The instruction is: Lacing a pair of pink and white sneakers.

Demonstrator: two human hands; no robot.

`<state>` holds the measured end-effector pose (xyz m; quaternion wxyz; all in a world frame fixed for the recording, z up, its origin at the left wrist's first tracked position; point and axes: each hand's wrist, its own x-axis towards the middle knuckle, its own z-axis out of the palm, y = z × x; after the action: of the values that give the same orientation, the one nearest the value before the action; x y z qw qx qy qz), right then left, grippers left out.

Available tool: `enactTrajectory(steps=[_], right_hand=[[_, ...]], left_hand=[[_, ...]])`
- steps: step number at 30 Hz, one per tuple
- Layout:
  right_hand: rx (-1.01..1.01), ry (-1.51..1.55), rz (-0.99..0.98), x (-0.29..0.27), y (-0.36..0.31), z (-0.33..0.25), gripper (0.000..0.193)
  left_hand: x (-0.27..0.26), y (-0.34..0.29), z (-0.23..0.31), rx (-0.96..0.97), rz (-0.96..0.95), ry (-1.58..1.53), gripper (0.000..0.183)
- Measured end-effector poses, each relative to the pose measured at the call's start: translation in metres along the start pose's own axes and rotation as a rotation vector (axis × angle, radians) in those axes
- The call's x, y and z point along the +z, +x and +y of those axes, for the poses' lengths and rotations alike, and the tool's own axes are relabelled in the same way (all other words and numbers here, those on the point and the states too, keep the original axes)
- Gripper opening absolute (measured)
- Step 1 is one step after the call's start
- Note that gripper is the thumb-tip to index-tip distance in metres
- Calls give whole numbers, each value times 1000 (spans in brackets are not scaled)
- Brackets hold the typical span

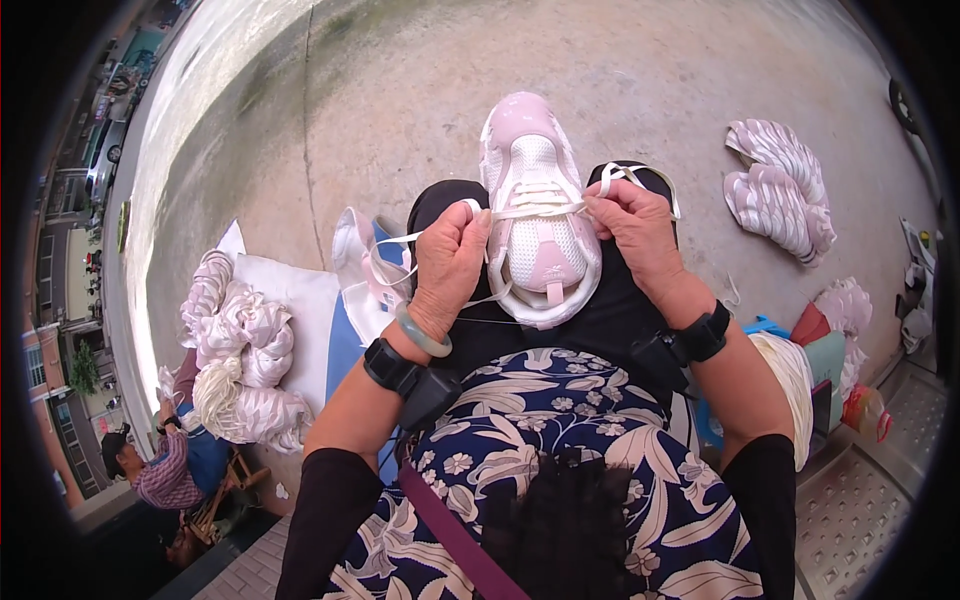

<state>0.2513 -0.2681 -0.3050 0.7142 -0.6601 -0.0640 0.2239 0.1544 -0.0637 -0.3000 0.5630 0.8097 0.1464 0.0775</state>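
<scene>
A pink and white sneaker [528, 150] rests between my knees, its toe pointing away from me and its heel opening toward my body. White shoelace [540, 211] runs through the upper eyelets and is drawn straight across the tongue. At the shoe's left side, my left hand [450, 255] pinches one length of the lace, and a loose end trails out to the left. My right hand [640, 232] pinches the lace close to the right eyelets, with a loop of it standing above the fingers over my right knee. Both hands are closed, thumb against fingers.
Bundles of pink and white shoe pieces [260, 340] are heaped at the left, near a white sheet [290, 295]. Similar pieces [780, 190] form two stacks on the concrete at right. A hank of white laces [785, 385] hangs by my right arm. Another person [170, 475] sits at lower left.
</scene>
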Motion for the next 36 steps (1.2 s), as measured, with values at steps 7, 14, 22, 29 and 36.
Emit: enactTrajectory(steps=[7,14,22,29,36], right_hand=[[-28,-38,7,1,-1,3,11],[-176,-236,20,6,-2,4,10],[-279,-565,-5,12,5,0,17],[-334,-730,21,8,-8,-13,22],[-889,-1159,-237,35,-7,-29,15]], left_hand=[[0,-10,6,-142,-36,-210,14],[-11,-15,18,-344,-144,-410,7],[-2,-7,14,-268,-59,-475,4],[11,6,-3,-113,58,-394,7],[18,11,-10,-45,142,-340,6]])
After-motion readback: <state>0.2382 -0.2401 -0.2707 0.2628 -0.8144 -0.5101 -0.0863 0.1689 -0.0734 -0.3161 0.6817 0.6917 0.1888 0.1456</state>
